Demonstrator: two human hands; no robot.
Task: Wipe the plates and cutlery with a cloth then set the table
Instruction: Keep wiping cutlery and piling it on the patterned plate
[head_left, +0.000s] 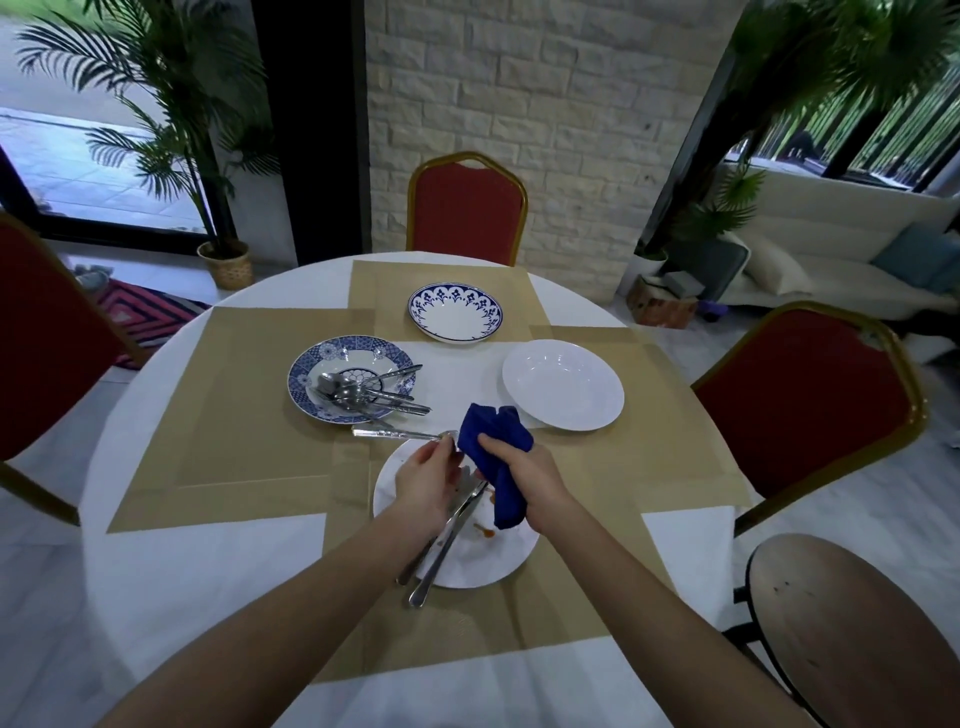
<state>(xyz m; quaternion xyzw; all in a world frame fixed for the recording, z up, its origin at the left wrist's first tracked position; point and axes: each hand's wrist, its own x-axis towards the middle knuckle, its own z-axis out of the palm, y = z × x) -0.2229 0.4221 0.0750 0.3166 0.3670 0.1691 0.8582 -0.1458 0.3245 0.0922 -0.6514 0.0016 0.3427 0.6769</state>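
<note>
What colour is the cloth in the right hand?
Dark blue; the cloth shows best in the head view.

A dark blue cloth (496, 457), bunched and folded, is gripped in the right hand (530, 473) above the nearest white plate (498, 551), which is marked with orange-red smears. Two long silver utensils (447, 540) are laid aslant across that plate, handles overhanging its near rim. One ornate-handled silver piece (395, 433) is pinched by the left hand (428, 478), held level, handle pointing left, head end at the cloth's edge. More silver cutlery (363, 392) is heaped in a blue-patterned plate (311, 364) at left. A blue-bordered white plate (454, 312) is set farthest; a plain white plate (563, 384) lies at right.
</note>
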